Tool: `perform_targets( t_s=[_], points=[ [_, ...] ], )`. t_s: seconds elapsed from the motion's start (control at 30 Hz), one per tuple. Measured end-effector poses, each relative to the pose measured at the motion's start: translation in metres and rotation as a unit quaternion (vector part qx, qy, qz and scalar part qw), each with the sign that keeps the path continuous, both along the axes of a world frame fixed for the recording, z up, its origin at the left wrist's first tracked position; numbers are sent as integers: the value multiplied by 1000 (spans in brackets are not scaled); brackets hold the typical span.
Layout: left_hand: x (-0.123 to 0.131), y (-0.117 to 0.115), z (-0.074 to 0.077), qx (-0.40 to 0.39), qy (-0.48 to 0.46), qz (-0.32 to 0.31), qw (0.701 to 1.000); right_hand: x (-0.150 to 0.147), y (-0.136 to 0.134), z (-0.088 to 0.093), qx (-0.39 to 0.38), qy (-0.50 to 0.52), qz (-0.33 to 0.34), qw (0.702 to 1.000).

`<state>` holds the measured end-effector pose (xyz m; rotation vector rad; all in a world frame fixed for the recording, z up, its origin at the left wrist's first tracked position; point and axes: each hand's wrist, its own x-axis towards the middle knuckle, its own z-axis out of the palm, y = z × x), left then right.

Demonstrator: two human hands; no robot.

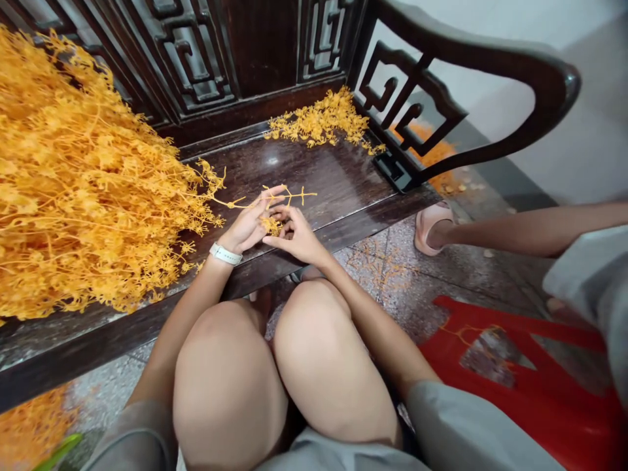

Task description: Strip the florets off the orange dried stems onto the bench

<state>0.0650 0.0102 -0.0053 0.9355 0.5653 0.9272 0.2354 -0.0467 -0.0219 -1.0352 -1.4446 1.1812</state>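
Yellow stem (304,194): up at the hands, just over the bench (338,176), a thin bare end sticking out to the right.
Left hand (248,229): fingers long, palm half open, stem caught in the fingers. White band (226,253) on that wrist.
Right hand (299,239): curled, thumb apart from the fingers, right by a flower tuft (271,226) between the hands. Can't tell if it's actually pinching anything tbh.
Small pile (321,121): short loose flower heads in the bench's far right corner, so I'd call that the done bit.
Floor scraps (380,265): thin, mostly bare stems, probably finished with too.
Big heap (83,176): loads of branchy stems on the left, way more than the small pile. My guess: most of it's left.
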Motion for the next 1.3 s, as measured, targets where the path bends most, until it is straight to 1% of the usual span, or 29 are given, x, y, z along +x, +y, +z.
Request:
perform_targets(
  t_s=[0.07, 0.17, 0.23, 0.3, 0.37, 0.47, 0.53, 0.63, 0.7, 0.77, 0.87, 1.07, 1.2, 1.3],
  points=[
    [3, -2, 1, -5, -2, 12, 1000, -2, -2, 1, 28, -30, -26, 999],
    [4, -2, 5, -15, 1, 12, 1000, -3, -3, 3, 29, -8, -61, 998],
    [2, -1, 11, -13, 15, 2, 1000, -3, -2, 3, -2, 44, -76, 996],
    [-3, 2, 17, -14, 28, -4, 1000, -2, -1, 3, -51, 111, -84, 989],
    [-8, 4, 23, -18, 35, -7, 999, 0, 1, 3, -97, 178, -85, 975],
    [-12, 4, 27, -13, 57, -14, 998, 3, 2, 6, -131, 247, -86, 956],
    [-12, 3, 27, 1, 81, -12, 997, 3, 2, 8, -136, 253, -78, 955],
    [-6, 2, 21, 23, 108, 6, 994, 3, 2, 8, -134, 239, -62, 960],
    [-2, 2, 17, 26, 109, 20, 993, 4, 2, 7, -133, 242, -58, 959],
    [1, 1, 15, 23, 101, 21, 994, 6, 2, 7, -136, 255, -55, 956],
    [2, 1, 17, 29, 100, 8, 994, 9, 2, 5, -145, 271, -49, 950],
    [0, 1, 25, 68, 129, -14, 989, 11, 1, 2, -144, 283, -20, 948],
    [-4, 3, 26, 81, 155, 10, 985, 13, 0, 4, -158, 293, -7, 943],
    [-4, 5, 23, 94, 166, 20, 981, 15, -1, 7, -160, 306, 4, 938]
  ],
)
